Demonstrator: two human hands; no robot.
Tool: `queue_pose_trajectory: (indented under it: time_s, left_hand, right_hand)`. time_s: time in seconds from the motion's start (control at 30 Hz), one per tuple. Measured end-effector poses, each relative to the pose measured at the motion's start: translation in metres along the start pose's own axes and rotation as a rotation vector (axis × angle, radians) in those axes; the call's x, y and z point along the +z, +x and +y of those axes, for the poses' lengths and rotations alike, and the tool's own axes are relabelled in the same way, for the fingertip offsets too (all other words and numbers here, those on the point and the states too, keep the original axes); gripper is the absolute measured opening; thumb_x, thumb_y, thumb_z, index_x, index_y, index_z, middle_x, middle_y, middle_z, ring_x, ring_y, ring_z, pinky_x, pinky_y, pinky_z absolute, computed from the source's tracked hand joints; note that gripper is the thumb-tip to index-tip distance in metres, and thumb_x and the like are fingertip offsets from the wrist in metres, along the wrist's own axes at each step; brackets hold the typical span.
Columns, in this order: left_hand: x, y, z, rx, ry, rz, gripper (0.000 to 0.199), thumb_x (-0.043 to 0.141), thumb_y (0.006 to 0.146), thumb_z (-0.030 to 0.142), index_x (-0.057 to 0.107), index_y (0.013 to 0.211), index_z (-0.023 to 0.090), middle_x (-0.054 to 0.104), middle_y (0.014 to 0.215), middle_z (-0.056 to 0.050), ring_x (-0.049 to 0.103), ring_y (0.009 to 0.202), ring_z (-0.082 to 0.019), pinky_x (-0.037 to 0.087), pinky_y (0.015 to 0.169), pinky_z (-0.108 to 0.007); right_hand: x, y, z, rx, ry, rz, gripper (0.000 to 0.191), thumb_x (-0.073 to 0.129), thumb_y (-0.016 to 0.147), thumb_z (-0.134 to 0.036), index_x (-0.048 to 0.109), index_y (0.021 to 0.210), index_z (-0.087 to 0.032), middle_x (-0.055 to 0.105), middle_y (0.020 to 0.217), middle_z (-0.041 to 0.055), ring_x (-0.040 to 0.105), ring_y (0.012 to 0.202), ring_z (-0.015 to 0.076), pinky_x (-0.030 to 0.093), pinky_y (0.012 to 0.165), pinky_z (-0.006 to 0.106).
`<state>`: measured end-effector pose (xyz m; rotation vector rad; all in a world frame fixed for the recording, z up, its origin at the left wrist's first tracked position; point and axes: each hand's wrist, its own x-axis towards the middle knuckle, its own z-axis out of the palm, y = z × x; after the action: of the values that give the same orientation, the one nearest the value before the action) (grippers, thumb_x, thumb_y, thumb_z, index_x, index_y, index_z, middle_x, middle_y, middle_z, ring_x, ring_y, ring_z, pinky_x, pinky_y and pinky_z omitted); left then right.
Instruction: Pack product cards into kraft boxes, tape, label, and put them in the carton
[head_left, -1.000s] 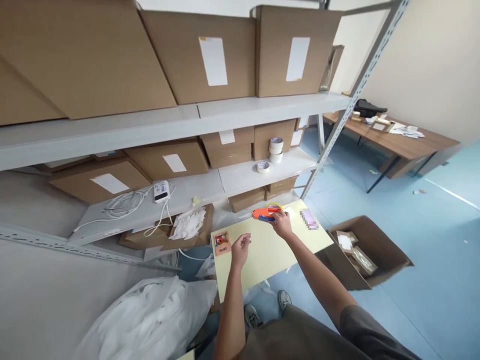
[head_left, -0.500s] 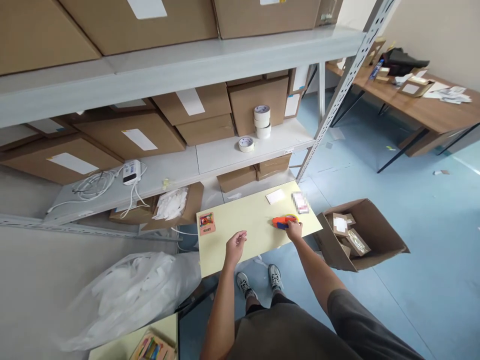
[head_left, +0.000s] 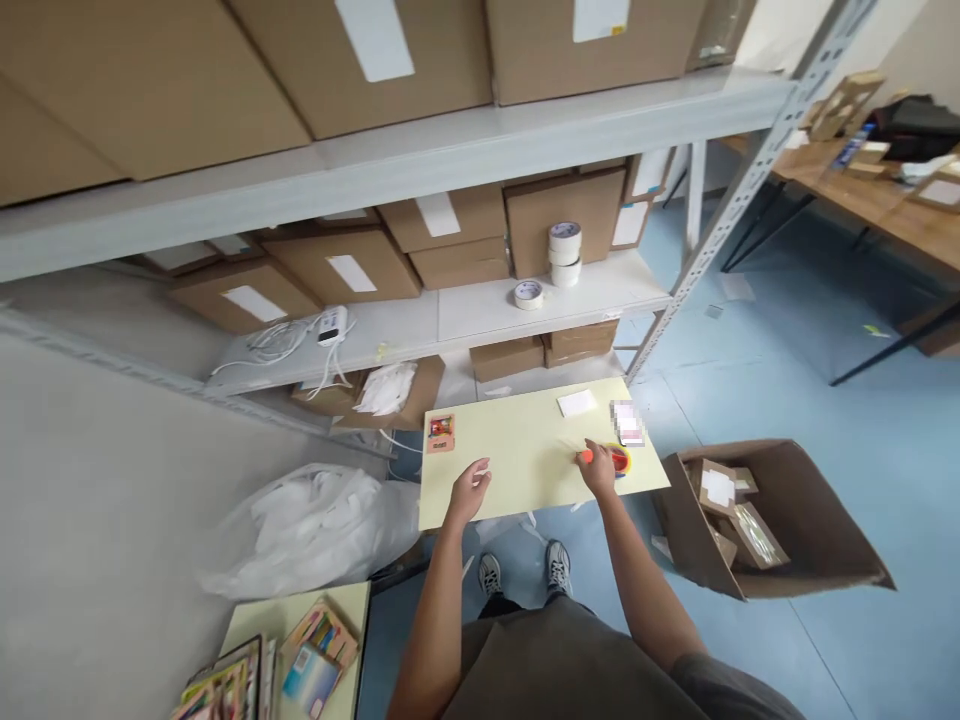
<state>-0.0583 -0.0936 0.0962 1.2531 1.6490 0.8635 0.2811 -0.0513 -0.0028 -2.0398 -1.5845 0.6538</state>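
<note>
My right hand (head_left: 598,468) is closed on an orange and blue tape dispenser (head_left: 618,461) with a yellow ring, over the right part of the pale yellow table (head_left: 510,455). Over the table's left-middle part is my left hand (head_left: 470,488), its fingers curled and slightly apart, with nothing visible in it. A small pink card with a colourful picture (head_left: 441,433) lies at the table's left end. Near the back edge rests a white card (head_left: 577,403). A stack of printed cards (head_left: 628,423) is at the back right, beyond the dispenser.
A large open carton (head_left: 825,515) holding small boxes stands right of the table. Behind are shelves (head_left: 480,315) with cartons and white tape rolls (head_left: 565,255). A plastic bag (head_left: 315,530) and a side table with colourful books (head_left: 240,680) are at the left.
The view has shifted, showing more of the side table at lower left. My right hand has turned the dispenser and moved it nearer the printed cards. My left hand remains raised over the table.
</note>
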Motion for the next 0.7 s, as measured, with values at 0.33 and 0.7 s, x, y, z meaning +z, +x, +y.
queue_pose_trajectory:
  time_s: [0.33, 0.7]
  left_hand:
    - [-0.110, -0.032, -0.037, -0.053, -0.120, 0.392, 0.051, 0.069, 0.088, 0.034, 0.067, 0.137, 0.020, 0.067, 0.143, -0.015, 0.072, 0.115, -0.026, 0.058, 0.098, -0.040]
    - [-0.305, -0.095, -0.163, -0.187, -0.214, 0.787, 0.054, 0.067, 0.092, 0.043, 0.061, 0.144, 0.026, 0.058, 0.154, -0.013, 0.067, 0.125, -0.027, 0.057, 0.100, -0.040]
  right_hand:
    - [0.075, -0.013, -0.168, -0.369, 0.227, -0.271, 0.052, 0.050, 0.098, -0.041, 0.062, 0.144, -0.020, 0.066, 0.145, 0.0143, 0.059, 0.135, 0.0314, 0.052, 0.108, 0.048]
    - [0.222, -0.103, -0.386, -0.894, 0.004, -0.522, 0.037, 0.059, 0.097, -0.028, 0.074, 0.131, -0.026, 0.069, 0.142, 0.0106, 0.061, 0.137, 0.0267, 0.047, 0.117, 0.044]
